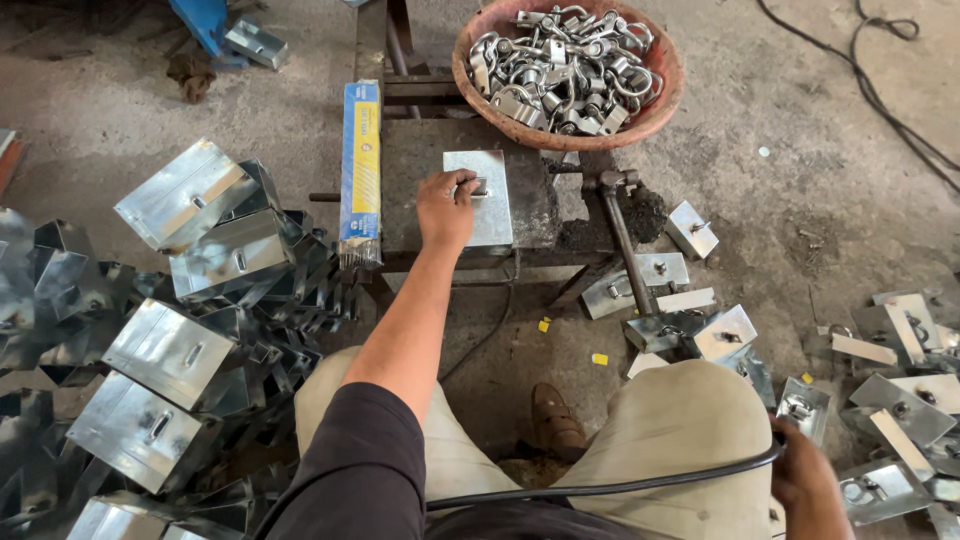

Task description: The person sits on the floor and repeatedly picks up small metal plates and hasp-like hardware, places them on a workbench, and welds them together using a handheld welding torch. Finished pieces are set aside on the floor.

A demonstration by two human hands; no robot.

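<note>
— Knees and a dark sleeve fill the bottom of the view, and down by the right knee the right hand (808, 490) is closed round a black cable (610, 488) that runs across the lap.

— And the other hand?

— Stretched out to the small metal stand (420, 170). The left hand (445, 208) rests on a shiny flat plate (487, 200) lying on top of it, fingertips curled at the little loop fitting near the plate's middle. Whether they pinch the fitting or only steady it, I cannot tell from here.

— How far along would you say it is?

— Hard to put a figure on, but there's plenty on both sides. To the left lies a big heap of folded sheet-metal boxes (165, 350), each with a slot in its face. To the right, flat plates on the floor (900, 400) (several of them already carry a ring or loop) are scattered near the right knee. I'd judge those finished and the heap still waiting, though that's a guess.

— Supplies left?

— The red basin (660, 110) behind the stand is full of silvery shackles, so no shortage. A long blue and yellow carton (361, 165) lies along the stand's left edge, and a hammer (622, 225) leans at its right.
</note>
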